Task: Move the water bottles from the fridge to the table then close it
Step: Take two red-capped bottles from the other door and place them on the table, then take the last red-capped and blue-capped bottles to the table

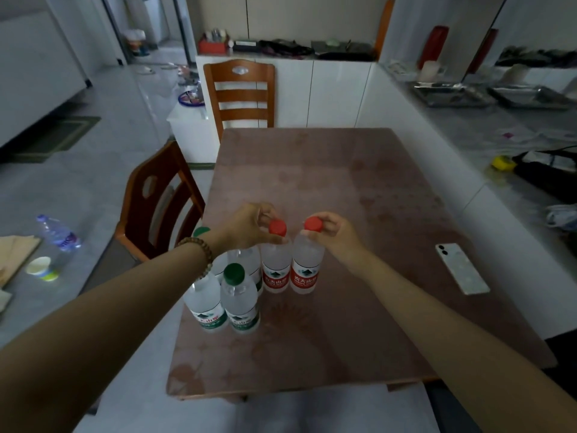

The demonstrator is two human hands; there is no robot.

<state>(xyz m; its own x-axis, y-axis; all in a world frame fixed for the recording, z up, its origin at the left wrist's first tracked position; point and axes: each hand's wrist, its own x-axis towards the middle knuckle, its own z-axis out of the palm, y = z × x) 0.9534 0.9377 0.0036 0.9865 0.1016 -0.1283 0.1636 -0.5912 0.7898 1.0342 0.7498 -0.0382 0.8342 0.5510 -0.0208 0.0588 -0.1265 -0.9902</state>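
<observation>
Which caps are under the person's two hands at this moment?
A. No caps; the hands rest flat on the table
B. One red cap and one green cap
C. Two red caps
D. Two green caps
C: the left hand and the right hand each have a grip at the red cap of a red-label bottle standing upright on the table.

Red-label bottles (276, 278) read 农夫山泉; other print illegible.

Both arms extend forward. The left hand (249, 225) and right hand (335, 229) are level, side by side. Fingers of each are curled in a pinch.
</observation>
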